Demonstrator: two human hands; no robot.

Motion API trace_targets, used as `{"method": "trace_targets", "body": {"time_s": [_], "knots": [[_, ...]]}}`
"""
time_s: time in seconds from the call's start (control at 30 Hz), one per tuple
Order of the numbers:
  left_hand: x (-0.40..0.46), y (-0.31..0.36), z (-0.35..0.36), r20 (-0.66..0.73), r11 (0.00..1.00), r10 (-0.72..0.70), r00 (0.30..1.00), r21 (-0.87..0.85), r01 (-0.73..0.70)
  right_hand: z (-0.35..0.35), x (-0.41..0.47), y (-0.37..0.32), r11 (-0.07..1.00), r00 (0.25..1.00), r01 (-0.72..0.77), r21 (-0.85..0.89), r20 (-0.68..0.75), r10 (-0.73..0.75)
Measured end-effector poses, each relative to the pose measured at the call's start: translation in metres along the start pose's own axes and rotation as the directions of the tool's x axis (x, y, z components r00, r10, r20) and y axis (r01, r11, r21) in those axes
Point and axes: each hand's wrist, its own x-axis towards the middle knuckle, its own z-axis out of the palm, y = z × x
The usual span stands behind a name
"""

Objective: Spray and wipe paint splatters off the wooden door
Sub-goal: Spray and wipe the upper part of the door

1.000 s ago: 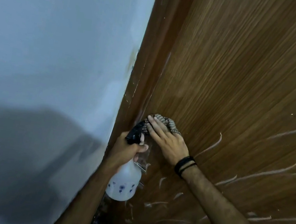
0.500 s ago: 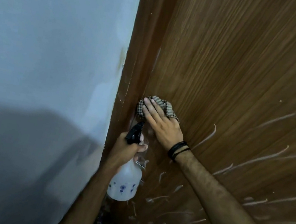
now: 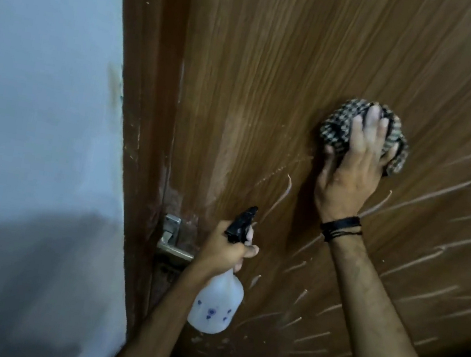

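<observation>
Against the wooden door (image 3: 274, 77), right hand (image 3: 350, 177) pressing a bunched checked cloth (image 3: 339, 122) to the panel, upper right of the view; fingers spread over the wad, thumb hooked round its lower left edge, grasping it; black cords (image 3: 341, 228) round the wrist. Lower down and to the left, left hand (image 3: 225, 248) clenched round the neck of a white spray bottle (image 3: 215, 305), black nozzle (image 3: 241, 223) aimed up toward the door, one finger curled across the front of the trigger; bottle body hanging below the fist, small blue marks on it. Pale paint streaks (image 3: 436, 193) fanning across the wood right of and below the cloth; a faint hazy patch on the panel left of the cloth. Just left of the bottle hand, a metal handle (image 3: 172, 237) at the door's edge; beyond the brown frame, a pale wall (image 3: 37, 87), shadowed low down.
</observation>
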Motion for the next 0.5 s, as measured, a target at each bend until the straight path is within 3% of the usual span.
{"method": "trace_targets", "body": {"time_s": [0.27, 0.5], "knots": [[-0.001, 0.000, 0.028, 0.021, 0.999, -0.030, 0.999, 0.031, 0.029, -0.002, -0.088, 0.017, 0.988, 0.957, 0.151, -0.020, 0.252, -0.141], [-0.005, 0.016, 0.025, -0.119, 0.999, -0.003, 0.993, -0.051, -0.004, 0.004, -0.029, 0.013, 0.981, 0.976, 0.194, -0.024, 0.110, -0.190]]}}
